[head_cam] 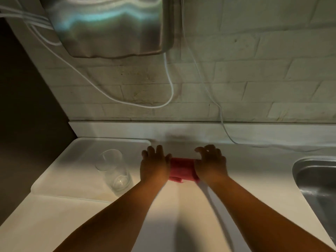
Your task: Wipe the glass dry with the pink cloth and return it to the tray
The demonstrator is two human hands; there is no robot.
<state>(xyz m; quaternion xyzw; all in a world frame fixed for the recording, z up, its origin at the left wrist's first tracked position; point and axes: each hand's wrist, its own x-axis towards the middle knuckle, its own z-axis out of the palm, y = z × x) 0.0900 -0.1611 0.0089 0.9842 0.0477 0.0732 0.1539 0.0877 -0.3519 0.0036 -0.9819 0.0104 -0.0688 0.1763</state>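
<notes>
A clear glass stands upright on the white tray at the left of the counter. To the right of the tray lies the folded pink cloth on the counter. My left hand rests on the cloth's left end and my right hand on its right end. The fingers of both hands are spread and curled a little. Whether either hand actually grips the cloth cannot be made out. Neither hand touches the glass.
A steel sink is set into the counter at the right. A metal appliance hangs on the brick wall above, and white cables loop down behind the counter. A dark gap runs along the counter's left side.
</notes>
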